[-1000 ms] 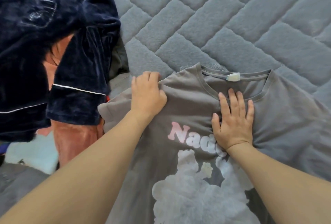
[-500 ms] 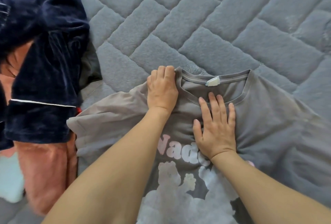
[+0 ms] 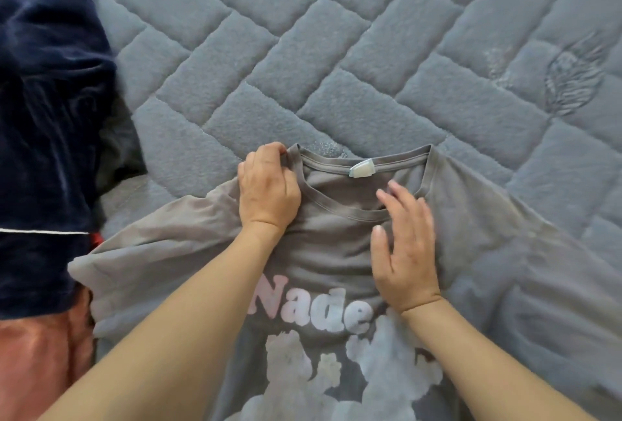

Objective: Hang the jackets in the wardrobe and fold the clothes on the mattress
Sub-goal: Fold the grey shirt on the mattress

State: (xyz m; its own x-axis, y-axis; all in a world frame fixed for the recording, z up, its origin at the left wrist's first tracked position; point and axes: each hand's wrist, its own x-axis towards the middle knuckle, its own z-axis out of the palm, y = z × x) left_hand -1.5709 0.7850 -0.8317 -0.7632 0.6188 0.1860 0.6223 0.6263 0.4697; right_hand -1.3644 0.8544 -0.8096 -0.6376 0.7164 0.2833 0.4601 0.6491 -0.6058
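2 hands are on the t-shirt, which lies face up on the mattress, collar away from me. My left hand has its fingers curled, pinching the shoulder seam just left of the collar. My right hand is spread flat, fingers straight, on the chest just below the collar's right side; it looks blurred, so I cannot tell how firmly it presses.

The risk I see: if I pull the left shoulder while the right palm is light, the whole shirt could slide and bunch, and the wrinkles on the right sleeve would get folded in. The left sleeve lies close to the navy velvet garment and the pink cloth, so a careless fold could drag those along.

The pinched fabric sits at the shirt's top edge, with most of the shirt lying below both hands.
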